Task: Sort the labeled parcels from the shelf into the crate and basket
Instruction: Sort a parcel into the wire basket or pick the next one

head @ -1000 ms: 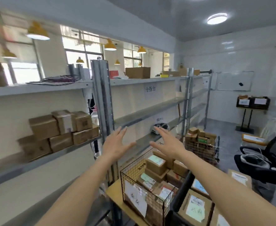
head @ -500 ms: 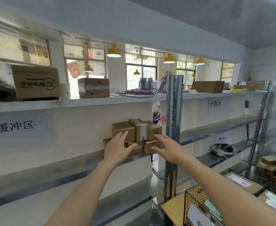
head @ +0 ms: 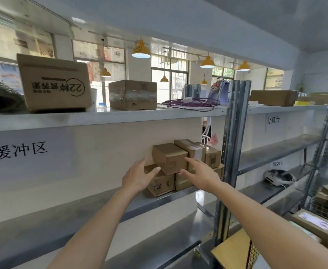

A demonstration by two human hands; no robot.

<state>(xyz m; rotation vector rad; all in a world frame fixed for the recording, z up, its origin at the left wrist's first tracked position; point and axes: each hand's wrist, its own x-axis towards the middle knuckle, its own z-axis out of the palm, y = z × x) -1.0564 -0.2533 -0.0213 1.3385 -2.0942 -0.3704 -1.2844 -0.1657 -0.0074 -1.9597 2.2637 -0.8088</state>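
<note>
Parcel sorting room, metal shelving, cartons

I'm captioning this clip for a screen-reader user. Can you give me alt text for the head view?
Two open hands, left hand and right hand, reach on either side of the top-left parcel in a small stack on a metal shelf. Larger boxes and cables sit on the ledge above.

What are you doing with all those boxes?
A person is reaching for a small stack of cardboard parcels on the shelf. The left hand and right hand are open on either side of the top left box, about to take it. Nothing is lifted yet. A wire basket shows at the lower right.
</note>
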